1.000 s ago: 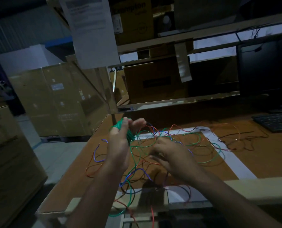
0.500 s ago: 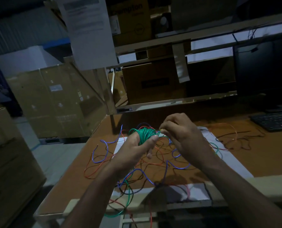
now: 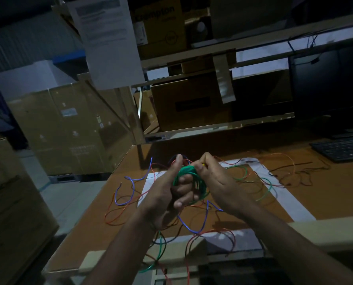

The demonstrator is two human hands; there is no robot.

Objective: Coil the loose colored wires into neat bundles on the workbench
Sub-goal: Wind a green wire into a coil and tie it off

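Light, springy green wire coil (image 3: 189,177) held above the worktop (image 3: 315,202), left hand (image 3: 167,194) clenched around its loops, right hand (image 3: 214,182) pinching the top; likely to unwind unless gripped across all turns.

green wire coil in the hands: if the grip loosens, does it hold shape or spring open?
Likely springs open: the green coil has no visible tie and keeps its loops only because the left hand grips it and the right hand pinches its top. Probably light and floppy: the thin loose wires on the workbench lie in slack curves.
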